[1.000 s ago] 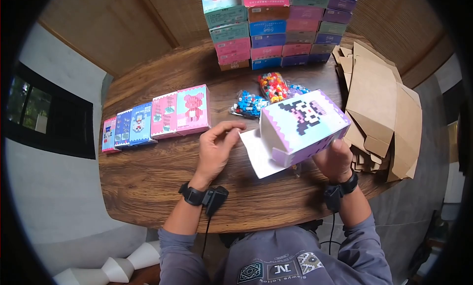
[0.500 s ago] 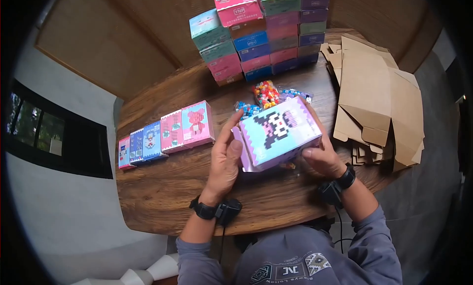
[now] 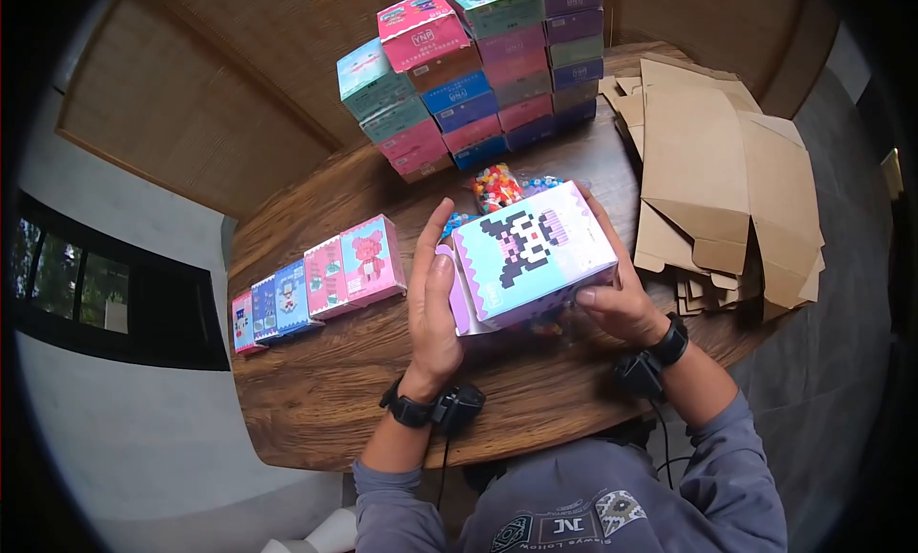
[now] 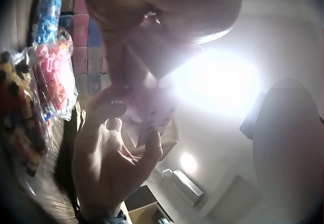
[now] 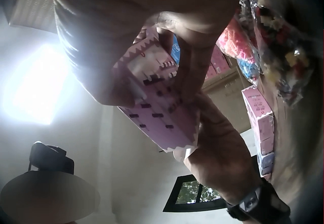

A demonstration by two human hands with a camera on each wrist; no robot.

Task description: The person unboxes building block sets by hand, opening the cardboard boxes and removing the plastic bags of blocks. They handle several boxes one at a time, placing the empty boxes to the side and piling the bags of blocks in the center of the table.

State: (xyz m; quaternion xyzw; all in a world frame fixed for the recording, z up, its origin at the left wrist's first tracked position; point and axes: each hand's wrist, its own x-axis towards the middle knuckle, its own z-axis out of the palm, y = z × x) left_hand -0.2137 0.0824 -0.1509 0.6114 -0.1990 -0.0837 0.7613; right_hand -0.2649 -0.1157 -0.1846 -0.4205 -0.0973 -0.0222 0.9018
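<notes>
A white, blue and purple box point(image 3: 535, 252) with a pixel figure on top is held above the table. The right hand point(image 3: 626, 304) grips its right end, thumb on the near side and fingers round the far edge; the right wrist view shows that hand point(image 5: 152, 41) over the patterned side of the box point(image 5: 157, 107). At the box's left end the left hand point(image 3: 435, 314) lies with fingers fairly straight, against a purple end flap point(image 3: 459, 295). Behind the box are bags of colourful small pieces point(image 3: 497, 187), partly hidden by it.
Stacked coloured boxes point(image 3: 497, 84) stand at the back of the wooden table point(image 3: 335, 390). Flattened brown cardboard point(image 3: 698, 161) is piled on the right. A row of pink and blue boxes point(image 3: 330, 276) lies on the left.
The left hand has come from the white flap to the box's left end, and that flap is no longer visible. The box has moved left and lies more level; the head view has turned.
</notes>
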